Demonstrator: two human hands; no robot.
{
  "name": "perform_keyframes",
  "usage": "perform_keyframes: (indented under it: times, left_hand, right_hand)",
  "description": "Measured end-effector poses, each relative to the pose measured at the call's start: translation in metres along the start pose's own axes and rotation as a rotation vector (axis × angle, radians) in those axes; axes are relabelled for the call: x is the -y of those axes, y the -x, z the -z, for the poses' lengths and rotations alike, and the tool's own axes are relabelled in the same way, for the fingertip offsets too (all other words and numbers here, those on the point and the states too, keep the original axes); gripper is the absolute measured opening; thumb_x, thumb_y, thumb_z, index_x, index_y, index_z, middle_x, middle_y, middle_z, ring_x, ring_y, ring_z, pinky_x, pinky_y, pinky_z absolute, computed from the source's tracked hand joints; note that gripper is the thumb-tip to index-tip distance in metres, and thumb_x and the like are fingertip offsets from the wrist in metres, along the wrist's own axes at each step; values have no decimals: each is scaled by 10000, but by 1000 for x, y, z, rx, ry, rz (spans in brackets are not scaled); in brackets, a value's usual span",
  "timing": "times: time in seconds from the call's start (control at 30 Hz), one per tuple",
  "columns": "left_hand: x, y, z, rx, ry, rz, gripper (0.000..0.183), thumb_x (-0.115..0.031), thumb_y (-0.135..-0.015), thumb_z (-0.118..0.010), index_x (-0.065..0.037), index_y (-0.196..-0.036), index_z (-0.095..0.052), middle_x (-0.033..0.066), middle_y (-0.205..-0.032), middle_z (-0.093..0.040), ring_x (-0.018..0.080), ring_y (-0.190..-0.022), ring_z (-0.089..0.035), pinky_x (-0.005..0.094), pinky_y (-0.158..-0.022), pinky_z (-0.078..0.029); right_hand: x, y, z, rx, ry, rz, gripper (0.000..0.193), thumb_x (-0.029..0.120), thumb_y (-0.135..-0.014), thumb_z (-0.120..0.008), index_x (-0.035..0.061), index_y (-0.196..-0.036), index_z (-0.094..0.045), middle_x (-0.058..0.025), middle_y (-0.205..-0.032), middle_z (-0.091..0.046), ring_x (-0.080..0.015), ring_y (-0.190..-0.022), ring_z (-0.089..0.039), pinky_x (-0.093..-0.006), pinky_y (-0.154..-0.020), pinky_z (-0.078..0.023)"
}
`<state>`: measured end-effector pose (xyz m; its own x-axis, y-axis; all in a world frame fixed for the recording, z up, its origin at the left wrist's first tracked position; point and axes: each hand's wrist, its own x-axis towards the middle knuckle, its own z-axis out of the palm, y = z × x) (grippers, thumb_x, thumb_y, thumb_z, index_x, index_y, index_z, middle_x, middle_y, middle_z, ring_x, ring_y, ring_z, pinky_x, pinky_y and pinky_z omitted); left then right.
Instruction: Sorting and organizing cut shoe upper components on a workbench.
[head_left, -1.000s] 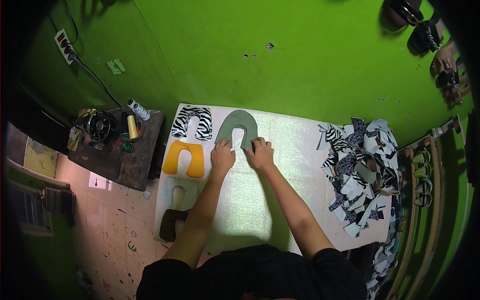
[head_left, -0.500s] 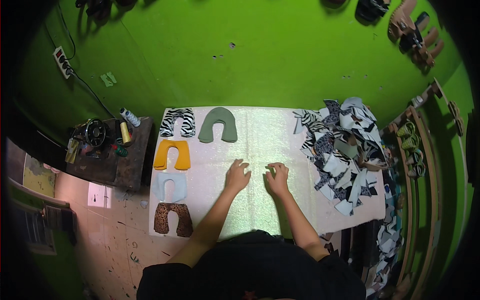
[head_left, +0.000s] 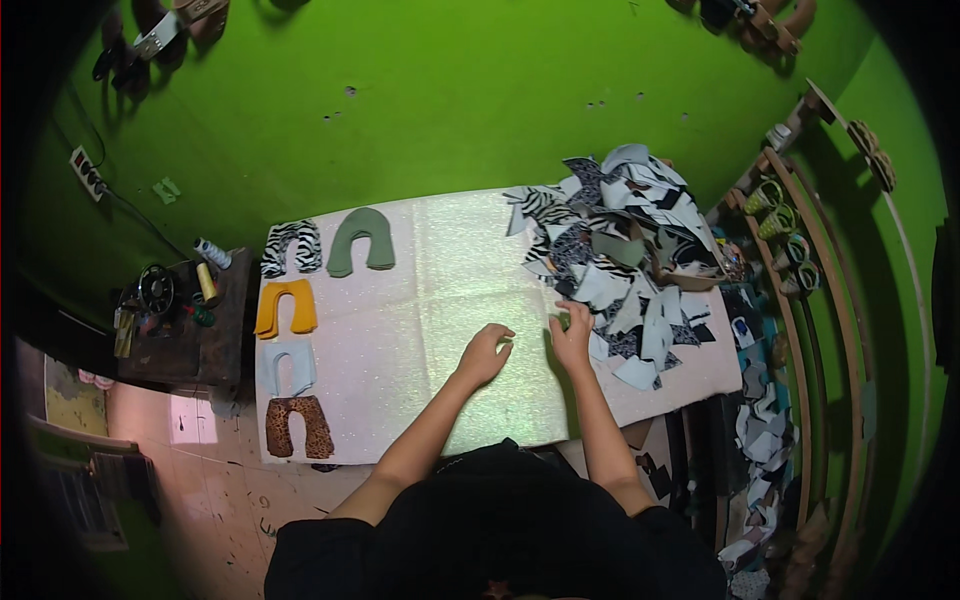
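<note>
My left hand (head_left: 486,353) hovers over the middle of the shimmering pale table cover (head_left: 385,350), fingers apart and holding nothing. Beside the heap of cut scraps (head_left: 625,260), white, zebra-striped and dark patterned, is my right hand (head_left: 572,335), its fingers spread and nothing visible in them; whether it touches a scrap I cannot tell. Horseshoe-shaped pieces are stacked on the left: zebra-striped (head_left: 272,258), olive green (head_left: 360,226), yellow (head_left: 267,310), pale blue-white (head_left: 270,374) and leopard-print (head_left: 278,436).
A sewing machine (head_left: 155,290) with thread spools (head_left: 207,282) stands left of the table. To the right, a wooden rack (head_left: 795,380) holds green sandals (head_left: 775,222). More scraps (head_left: 765,430) lie below the table's right side. A power strip (head_left: 88,173) hangs on the green wall.
The view has swung toward the right, so the table appears further left. My right hand has moved right to the near edge of the scrap heap; my left has shifted slightly right over the cover.
</note>
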<state>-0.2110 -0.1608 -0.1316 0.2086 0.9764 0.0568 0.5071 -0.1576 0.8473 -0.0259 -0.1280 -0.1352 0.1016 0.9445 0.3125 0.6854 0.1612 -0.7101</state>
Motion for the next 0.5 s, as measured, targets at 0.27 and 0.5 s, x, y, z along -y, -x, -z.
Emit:
perform_keyframes:
  times: [0.27, 0.5]
  left_hand:
    - [-46, -37, -52, 63, 84, -70, 232, -131, -765, -536, -12, -961, -574, 181, -1010, -546, 328, -976, -509, 358, -870, -396]
    - [-64, -62, -77, 39, 104, -26, 248, -143, -764, -543, -6, -969, -574, 181, -1017, -545, 325, -974, -514, 350, -874, -391]
  right_hand:
    - [-52, -84, 90, -292, 133, -27, 312, 93, -688, -574, 94, -997, -534, -118, -1069, -471, -325, -1057, -372, -422, -905, -290]
    - [-80, -151, 144, -133, 404, 53, 346, 33, -669, -555, 106, -1007, -558, -93, -1157, -425, -306, -1076, -362, -455, -903, -272]
